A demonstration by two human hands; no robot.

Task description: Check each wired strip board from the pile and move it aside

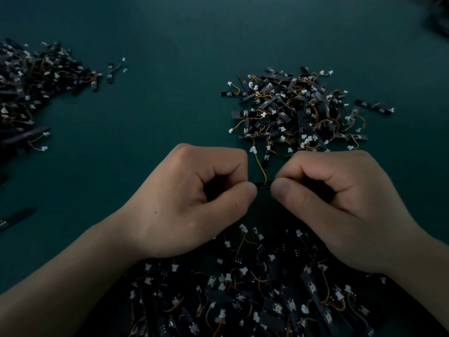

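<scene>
One black strip board (pixel 264 185) is pinched at its two ends between my left hand (pixel 194 200) and my right hand (pixel 340 205), thumbs against bent forefingers. Only its short middle part shows between the thumbs. A yellow-orange wire (pixel 260 166) rises from it to a white plug (pixel 252 149). Below my hands, near the front edge, lies a big pile of black strip boards (pixel 243 288) with white plugs. Beyond my right hand sits another pile of the same boards (pixel 296 110).
A third heap of boards (pixel 31 81) spreads along the left edge on the dark green table (pixel 158 105), with a few strays beside it (pixel 110 72). More dark parts show at the top right corner (pixel 439 18).
</scene>
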